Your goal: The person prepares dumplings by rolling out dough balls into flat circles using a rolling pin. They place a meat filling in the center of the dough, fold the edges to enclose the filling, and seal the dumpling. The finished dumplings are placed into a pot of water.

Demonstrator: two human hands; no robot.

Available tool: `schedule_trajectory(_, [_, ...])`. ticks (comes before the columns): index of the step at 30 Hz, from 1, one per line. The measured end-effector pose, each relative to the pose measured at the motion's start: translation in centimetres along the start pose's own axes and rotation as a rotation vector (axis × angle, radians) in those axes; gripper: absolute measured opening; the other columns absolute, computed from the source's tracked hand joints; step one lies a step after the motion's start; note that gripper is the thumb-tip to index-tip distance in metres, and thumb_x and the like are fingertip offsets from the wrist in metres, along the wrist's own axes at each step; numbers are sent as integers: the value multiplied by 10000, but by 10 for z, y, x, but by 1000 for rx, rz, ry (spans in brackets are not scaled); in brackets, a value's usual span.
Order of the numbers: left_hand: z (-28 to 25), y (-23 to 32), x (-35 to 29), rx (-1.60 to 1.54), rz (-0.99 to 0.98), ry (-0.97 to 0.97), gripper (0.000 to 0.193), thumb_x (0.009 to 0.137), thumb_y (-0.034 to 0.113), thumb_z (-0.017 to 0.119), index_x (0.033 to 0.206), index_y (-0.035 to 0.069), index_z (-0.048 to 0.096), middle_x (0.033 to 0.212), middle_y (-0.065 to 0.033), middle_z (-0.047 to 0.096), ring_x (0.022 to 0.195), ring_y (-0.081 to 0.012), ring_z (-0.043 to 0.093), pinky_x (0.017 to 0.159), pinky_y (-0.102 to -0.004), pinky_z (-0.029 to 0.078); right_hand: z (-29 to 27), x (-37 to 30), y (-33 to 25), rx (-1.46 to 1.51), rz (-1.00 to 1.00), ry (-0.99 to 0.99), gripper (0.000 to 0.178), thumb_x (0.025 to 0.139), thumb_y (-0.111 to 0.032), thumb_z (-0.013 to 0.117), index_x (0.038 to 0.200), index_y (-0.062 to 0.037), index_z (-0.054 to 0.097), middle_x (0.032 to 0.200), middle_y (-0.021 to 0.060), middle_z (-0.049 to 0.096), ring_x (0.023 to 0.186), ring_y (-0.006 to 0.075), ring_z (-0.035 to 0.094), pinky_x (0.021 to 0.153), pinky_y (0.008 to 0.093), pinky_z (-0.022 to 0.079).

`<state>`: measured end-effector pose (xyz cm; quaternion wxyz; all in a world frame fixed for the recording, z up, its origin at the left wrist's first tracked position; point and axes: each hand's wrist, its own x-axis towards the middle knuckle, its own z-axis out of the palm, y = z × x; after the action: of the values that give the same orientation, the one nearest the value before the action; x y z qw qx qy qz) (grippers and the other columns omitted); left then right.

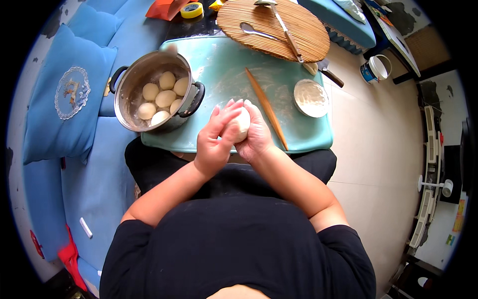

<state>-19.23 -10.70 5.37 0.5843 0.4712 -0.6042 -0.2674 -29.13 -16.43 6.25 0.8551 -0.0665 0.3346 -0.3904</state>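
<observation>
A ball of white dough [243, 124] is cupped between my two hands, over the near edge of the green table [214, 65]. My left hand [215, 139] presses on it from the left, fingers curved over it. From the right, my right hand [256, 132] wraps round the same ball, its palm partly hidden. Left of my hands, a steel pot [130, 107] with black handles holds several round dough balls [165, 98]. To the right lies a wooden rolling pin [266, 107], tapered at its ends, on the floured tabletop.
A white bowl of flour [311, 98] stands at the table's right side. Behind it, a knife [332, 75] juts past the edge. A round slatted mat [234, 20] at the back carries a ladle [284, 27] and a spoon [254, 31]. A blue sofa [114, 164] runs along the left.
</observation>
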Motion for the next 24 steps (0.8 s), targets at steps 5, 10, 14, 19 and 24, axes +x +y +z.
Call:
schedule_trajectory(5, [5, -5, 6, -994, -736, 299, 401, 987, 348, 333, 1217, 62, 495, 1219, -106, 545, 1164, -239, 497, 1026, -357, 348, -6, 7, 10, -771, -612, -251, 186, 876, -181, 560, 950, -13, 594, 956, 104, 604, 885, 231, 588, 801, 327, 472])
schedule_trajectory(10, [1, -14, 5, -1352, -1031, 291, 362, 960, 385, 378, 1096, 94, 544, 1093, -65, 590, 1050, -192, 547, 930, -360, 435, -6, -1, 12, -1373, -1180, -260, 248, 795, -164, 604, 1003, -29, 600, 1100, 164, 566, 1055, 343, 504, 921, 432, 399])
schedule_trajectory(14, [6, -21, -4, -1653, -852, 259, 312, 953, 347, 401, 1075, 103, 552, 1094, -57, 582, 1032, -179, 558, 947, -309, 429, -5, -3, 19, -1538, -1351, -385, 267, 761, -110, 619, 1016, -31, 610, 1079, 168, 586, 1027, 356, 537, 935, 450, 408])
schedule_trajectory(19, [9, -32, -10, -1454, -916, 238, 328, 973, 312, 339, 1094, 90, 548, 1127, -57, 583, 1074, -175, 539, 976, -303, 405, -8, 5, 7, -1519, -1433, -502, 208, 734, -75, 618, 934, -22, 622, 963, 150, 614, 894, 330, 587, 841, 434, 465])
schedule_trajectory(24, [-5, -46, -10, -1538, -908, 70, 344, 980, 356, 313, 1100, 129, 542, 1117, -59, 588, 1050, -193, 560, 949, -340, 433, -5, 7, -16, -1764, -1341, -933, 283, 756, -134, 626, 1016, -27, 600, 1067, 152, 586, 976, 322, 564, 884, 417, 445])
